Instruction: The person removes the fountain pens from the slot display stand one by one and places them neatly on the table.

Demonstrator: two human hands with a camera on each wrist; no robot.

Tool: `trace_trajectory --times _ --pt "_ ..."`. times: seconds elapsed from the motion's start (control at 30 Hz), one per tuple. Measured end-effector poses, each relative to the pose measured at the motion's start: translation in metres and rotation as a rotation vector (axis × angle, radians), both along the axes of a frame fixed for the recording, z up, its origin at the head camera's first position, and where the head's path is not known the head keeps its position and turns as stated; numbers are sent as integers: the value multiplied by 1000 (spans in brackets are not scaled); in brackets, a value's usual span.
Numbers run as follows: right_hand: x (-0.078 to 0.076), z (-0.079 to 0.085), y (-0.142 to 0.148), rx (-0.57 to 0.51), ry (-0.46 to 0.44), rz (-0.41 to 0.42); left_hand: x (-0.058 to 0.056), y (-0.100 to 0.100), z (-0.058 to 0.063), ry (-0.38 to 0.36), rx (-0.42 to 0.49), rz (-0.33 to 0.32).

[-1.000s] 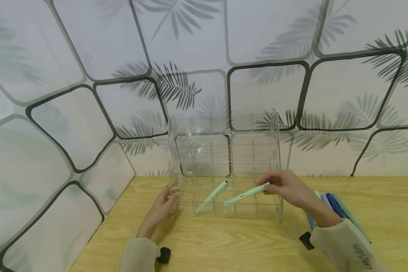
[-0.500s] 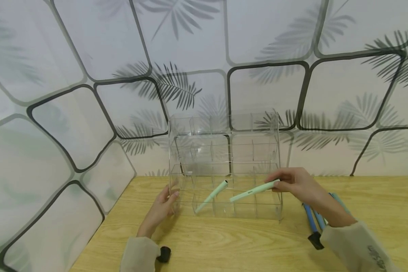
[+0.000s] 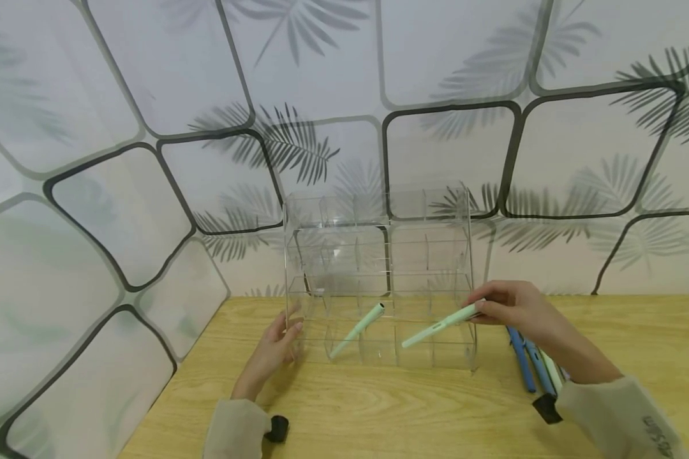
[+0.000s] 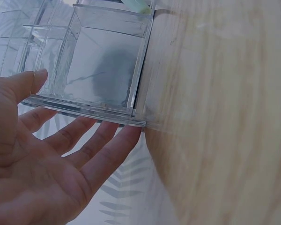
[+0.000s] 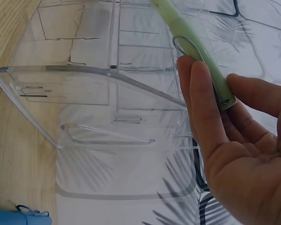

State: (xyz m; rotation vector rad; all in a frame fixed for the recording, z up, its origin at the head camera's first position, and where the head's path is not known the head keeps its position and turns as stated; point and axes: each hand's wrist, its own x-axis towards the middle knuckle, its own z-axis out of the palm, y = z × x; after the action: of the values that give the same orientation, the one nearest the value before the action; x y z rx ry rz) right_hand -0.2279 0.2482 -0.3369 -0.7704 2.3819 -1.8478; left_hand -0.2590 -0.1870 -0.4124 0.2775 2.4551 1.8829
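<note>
My right hand [image 3: 508, 306] pinches a pale green pen [image 3: 439, 326] near its capped end, between thumb and fingers. The pen slants, its lower end overlapping the front row of a clear plastic tiered rack [image 3: 373, 277]. In the right wrist view the wire clip of this pen [image 5: 189, 35] shows beside my fingertips. Another pale green pen [image 3: 357, 331] leans in a front compartment, left of the held one. My left hand [image 3: 270, 350] holds the rack's left side; in the left wrist view the thumb lies over the side panel's edge and the fingertips touch its outer face.
Several blue and green pens [image 3: 522, 360] lie on the wooden table [image 3: 367, 414] by my right forearm, partly hidden under it. Behind the rack rises a patterned wall covering [image 3: 436, 159], which also runs along the left side.
My right hand has moved right with the pen, whose lower end has shifted right along the front row. My left hand, the rack and the leaning pen stay put.
</note>
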Motion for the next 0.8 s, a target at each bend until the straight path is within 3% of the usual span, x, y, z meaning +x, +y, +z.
trace_trajectory --times 0.4,0.8 --pt "0 -8 24 -114 -36 67 -1 0 -1 -20 22 6" --pt "5 -10 41 -23 -53 1 1 0 1 -9 -3 -1"
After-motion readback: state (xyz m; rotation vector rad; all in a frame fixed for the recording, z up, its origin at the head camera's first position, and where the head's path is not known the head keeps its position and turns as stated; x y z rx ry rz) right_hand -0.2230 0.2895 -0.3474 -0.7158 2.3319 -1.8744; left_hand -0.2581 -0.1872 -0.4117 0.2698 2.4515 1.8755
